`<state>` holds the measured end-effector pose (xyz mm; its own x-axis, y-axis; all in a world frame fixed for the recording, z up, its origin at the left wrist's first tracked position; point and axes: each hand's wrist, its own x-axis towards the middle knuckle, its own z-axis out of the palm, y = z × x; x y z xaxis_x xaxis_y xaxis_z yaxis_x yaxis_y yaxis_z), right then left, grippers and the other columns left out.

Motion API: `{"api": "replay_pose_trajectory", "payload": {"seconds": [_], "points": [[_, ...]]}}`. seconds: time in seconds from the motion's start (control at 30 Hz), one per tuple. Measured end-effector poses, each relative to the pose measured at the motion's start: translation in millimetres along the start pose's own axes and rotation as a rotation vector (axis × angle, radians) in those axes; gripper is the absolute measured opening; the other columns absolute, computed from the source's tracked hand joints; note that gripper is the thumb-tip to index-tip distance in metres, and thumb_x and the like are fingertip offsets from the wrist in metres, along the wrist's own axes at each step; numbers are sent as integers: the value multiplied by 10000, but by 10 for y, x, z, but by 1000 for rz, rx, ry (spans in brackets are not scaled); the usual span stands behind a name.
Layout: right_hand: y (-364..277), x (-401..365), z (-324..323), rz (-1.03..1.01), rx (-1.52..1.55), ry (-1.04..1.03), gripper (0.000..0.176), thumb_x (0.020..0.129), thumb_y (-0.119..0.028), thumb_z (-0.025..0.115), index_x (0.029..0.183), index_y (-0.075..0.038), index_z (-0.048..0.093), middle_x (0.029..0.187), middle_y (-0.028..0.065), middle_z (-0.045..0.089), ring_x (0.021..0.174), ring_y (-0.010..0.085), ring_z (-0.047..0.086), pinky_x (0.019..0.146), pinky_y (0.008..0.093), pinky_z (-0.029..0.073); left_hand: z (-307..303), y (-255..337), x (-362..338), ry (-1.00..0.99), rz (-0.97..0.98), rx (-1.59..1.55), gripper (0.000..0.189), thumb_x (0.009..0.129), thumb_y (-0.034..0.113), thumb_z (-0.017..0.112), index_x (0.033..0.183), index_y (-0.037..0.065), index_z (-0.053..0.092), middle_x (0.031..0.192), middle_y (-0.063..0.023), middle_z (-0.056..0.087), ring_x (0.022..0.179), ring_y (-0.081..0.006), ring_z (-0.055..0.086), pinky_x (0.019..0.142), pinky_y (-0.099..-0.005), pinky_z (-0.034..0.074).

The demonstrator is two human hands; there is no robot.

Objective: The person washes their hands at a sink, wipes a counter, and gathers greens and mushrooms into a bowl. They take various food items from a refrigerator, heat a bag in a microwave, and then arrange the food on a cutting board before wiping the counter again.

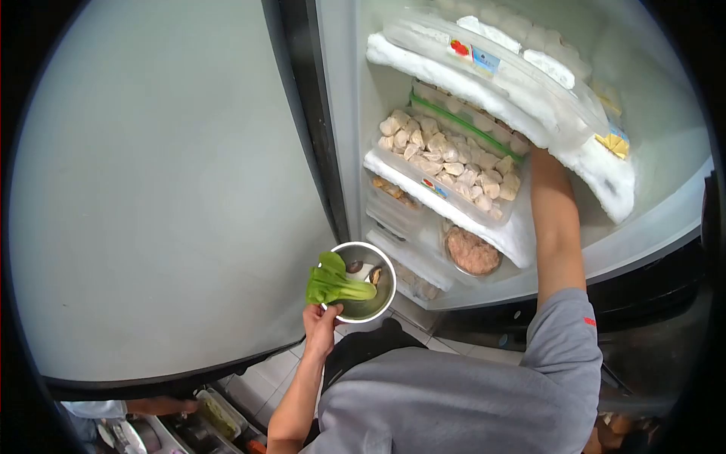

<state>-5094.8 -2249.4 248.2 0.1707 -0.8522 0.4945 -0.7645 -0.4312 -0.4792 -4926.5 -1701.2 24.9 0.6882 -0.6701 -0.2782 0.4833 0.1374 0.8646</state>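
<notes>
My left hand point(323, 321) is closed on the rim of a round metal bowl point(370, 309), thumb over the edge. In the bowl lie a green bok choy point(336, 284), its leaves hanging past the rim, and a few brown pieces that look like mushrooms point(375, 275). My right forearm point(556, 227) reaches into an open freezer, below a frost-covered shelf point(484, 83). That shelf hides the right hand, so its fingers and anything in them do not show. Beside the arm stands a clear plastic box point(495, 216) full of pale, lumpy pieces.
On the top shelf sits a long clear bin point(439, 34). Lower down are a round container of pinkish minced food point(473, 250) and more boxes. A large grey door point(174, 189) stands on the left. At bottom left, another person's arm point(159, 406) reaches toward food trays point(219, 416).
</notes>
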Motion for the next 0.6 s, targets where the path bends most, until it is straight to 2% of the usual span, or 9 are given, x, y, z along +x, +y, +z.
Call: {"api": "replay_pose_trajectory", "payload": {"seconds": [0.1,0.43,0.6], "points": [[6,-2,48,-2,-12,22,613,785,-471,673,1247,-78,587,1258,184,592,1170,311,548,990,369,412,63,86,74,-73,-22,-2,278,836,-26,541,1113,-14,548,1004,-101,653,810,-176,661,671,-319,574],[-9,-16,162,-17,-61,114,620,796,-500,653,1255,-88,586,1260,177,593,1176,320,547,1000,382,405,-48,127,102,-66,-53,30,278,838,-8,548,1116,-23,544,997,-111,657,757,-181,672,619,-318,589],[-1,11,129,-92,-109,233,625,802,-514,643,1259,-92,585,1260,174,594,1179,324,546,1006,388,401,14,190,116,-64,-54,13,246,843,-6,562,1088,-33,563,950,-96,662,744,-165,667,607,-299,590]]}}
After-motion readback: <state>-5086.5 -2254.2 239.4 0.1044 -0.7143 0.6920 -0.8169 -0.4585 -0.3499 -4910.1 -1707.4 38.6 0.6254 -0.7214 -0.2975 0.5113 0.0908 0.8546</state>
